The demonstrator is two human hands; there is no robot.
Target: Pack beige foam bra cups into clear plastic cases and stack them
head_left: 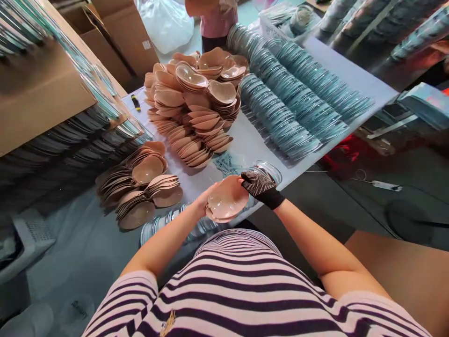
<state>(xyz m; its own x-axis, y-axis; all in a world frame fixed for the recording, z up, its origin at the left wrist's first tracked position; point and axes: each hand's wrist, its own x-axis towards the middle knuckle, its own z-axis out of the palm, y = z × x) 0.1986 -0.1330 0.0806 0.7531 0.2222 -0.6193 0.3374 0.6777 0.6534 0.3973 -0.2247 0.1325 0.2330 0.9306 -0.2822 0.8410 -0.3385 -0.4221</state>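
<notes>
Over the bench (pixel 245 140) edge, both hands hold a small stack of pads (pixel 226 203); left hand (pixel 205 199) fingers pinch its rim, gloved right hand (pixel 261 187) fingers curl over its far side; seemingly aligning them; clear lidded tubs (pixel 268 169) lie just beyond, contents unclear.

Left hand (pixel 204 202) mostly hidden (behind cup (pixel 227 204)).

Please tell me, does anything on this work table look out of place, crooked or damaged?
Nothing looks damaged or spilled. Only the big pile of beige cups is loose and leaning, unlike the neat rows of clear lids. Both hands, left hand and gloved right hand, hold a small cup stack.
</notes>
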